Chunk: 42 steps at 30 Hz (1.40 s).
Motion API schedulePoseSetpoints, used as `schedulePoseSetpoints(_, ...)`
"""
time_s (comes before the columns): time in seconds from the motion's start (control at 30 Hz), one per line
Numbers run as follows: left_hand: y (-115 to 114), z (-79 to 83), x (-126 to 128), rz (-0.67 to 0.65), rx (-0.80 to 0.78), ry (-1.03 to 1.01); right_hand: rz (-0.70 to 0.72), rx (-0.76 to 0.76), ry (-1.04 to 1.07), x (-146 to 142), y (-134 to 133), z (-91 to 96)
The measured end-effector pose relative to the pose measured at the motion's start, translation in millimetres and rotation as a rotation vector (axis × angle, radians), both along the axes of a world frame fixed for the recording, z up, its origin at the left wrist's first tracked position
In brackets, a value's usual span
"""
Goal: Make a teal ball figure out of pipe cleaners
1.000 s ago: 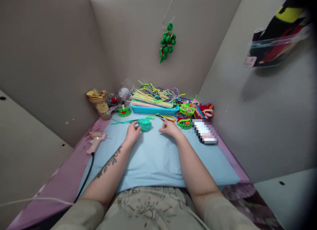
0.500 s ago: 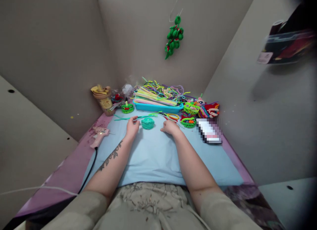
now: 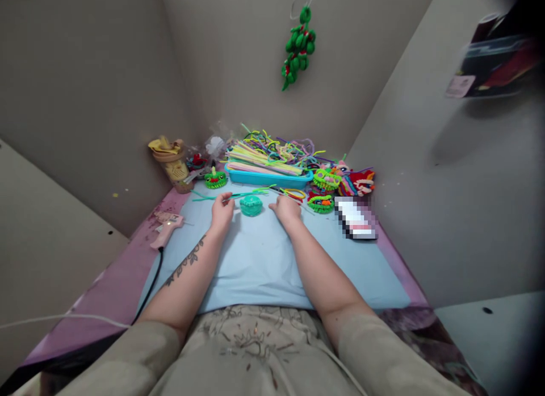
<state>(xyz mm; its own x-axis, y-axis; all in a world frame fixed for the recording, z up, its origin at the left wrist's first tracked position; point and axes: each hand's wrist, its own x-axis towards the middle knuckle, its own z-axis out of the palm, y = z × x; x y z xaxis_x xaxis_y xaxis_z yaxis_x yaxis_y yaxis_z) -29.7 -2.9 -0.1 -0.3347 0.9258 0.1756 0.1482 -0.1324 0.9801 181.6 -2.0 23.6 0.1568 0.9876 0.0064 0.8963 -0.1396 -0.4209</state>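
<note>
A round teal piece of fuzzy craft work (image 3: 251, 206) stands on the blue sheet between my two hands, touched by neither. My left hand (image 3: 222, 209) is just left of it, thumb and fingers slightly apart, holding nothing that I can see. Teal pipe cleaners (image 3: 203, 198) lie behind its fingertips. To the right of the round piece, my right hand (image 3: 288, 211) rests with its thumb apart from loosely curled fingers, nothing visible in it. Scissors with yellow and red handles (image 3: 296, 195) lie behind that hand, partly covered by it.
A blue tray (image 3: 268, 176) heaped with pipe cleaners stands at the back. Fuzzy green figures (image 3: 216, 179) flank it. At left are a pink glue gun (image 3: 167, 231) with a cord and a cup (image 3: 174, 166). A phone (image 3: 356, 219) lies at right.
The view has shifted slightly. Both hands have moved a little away from contact range of the back items; my right thumb now sticks out more from the fingers. The round piece stays put.
</note>
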Motion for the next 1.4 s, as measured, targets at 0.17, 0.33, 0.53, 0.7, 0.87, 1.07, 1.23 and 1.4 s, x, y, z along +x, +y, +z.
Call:
schedulePoseSetpoints(0.17,-1,0.0,2,-0.044,-0.002,0.007,0.142,0.162,0.176,21,-9,-3.5)
schedulePoseSetpoints(0.33,-2,-0.9,4,-0.069,-0.009,0.021,0.357,0.027,0.219,22,-13,-12.8)
schedulePoseSetpoints(0.53,-3,-1.1,4,-0.065,-0.018,0.059,0.168,0.025,0.061,2,-10,-15.9)
schedulePoseSetpoints(0.7,-4,-3.4,3,-0.058,-0.020,0.121,0.120,0.091,0.048,-2,-10,-18.0)
schedulePoseSetpoints(0.87,-2,-7.3,1,-0.042,0.000,0.178,0.175,0.151,0.301,16,-5,-22.5)
schedulePoseSetpoints(1.07,1,-11.4,1,-0.041,0.005,0.198,0.178,0.242,0.411,24,-4,-18.4)
schedulePoseSetpoints(1.23,1,-13.4,-3,-0.047,0.016,0.174,0.049,0.294,0.406,16,-4,-8.4)
schedulePoseSetpoints(1.4,5,-12.4,0,-0.126,0.123,0.192,0.140,0.344,0.512,10,-4,-10.4)
